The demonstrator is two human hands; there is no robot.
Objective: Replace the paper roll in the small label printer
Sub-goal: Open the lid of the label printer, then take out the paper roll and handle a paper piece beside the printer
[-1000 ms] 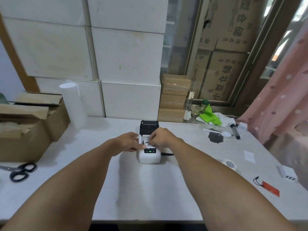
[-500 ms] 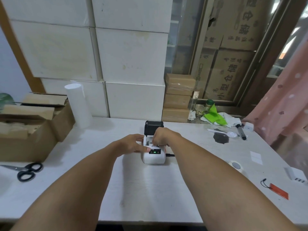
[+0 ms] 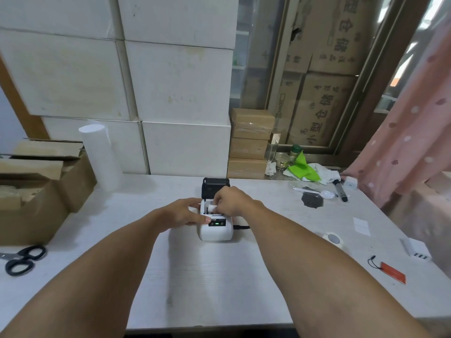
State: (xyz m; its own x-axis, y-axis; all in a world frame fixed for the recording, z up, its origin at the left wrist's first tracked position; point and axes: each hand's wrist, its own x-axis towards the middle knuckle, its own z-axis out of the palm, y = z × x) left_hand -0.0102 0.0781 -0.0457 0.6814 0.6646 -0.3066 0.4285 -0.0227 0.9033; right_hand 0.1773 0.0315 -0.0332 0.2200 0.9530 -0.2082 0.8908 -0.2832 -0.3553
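Note:
A small white label printer point(image 3: 214, 231) stands mid-table with its black lid point(image 3: 216, 186) tipped open at the back and a green light lit on its front panel. My right hand point(image 3: 230, 201) reaches into the open bay and pinches a small white paper roll point(image 3: 211, 208) there. My left hand point(image 3: 185, 212) rests against the printer's left side, thumb lying along its front edge. Most of the roll is hidden by my fingers. A second small roll point(image 3: 333, 239) lies on the table to the right.
A black cable point(image 3: 241, 227) leaves the printer's right side. Scissors point(image 3: 23, 259) and an open cardboard box point(image 3: 36, 191) sit at left, beside a tall white paper tube point(image 3: 101, 157). A red tag point(image 3: 393, 276), white adapter point(image 3: 416, 248), marker point(image 3: 340, 190), spoon and green paper lie at right.
My right hand has closed on the roll in the bay and raised it slightly, so more white shows. My left hand stays on the printer. The camera view has shifted a little.

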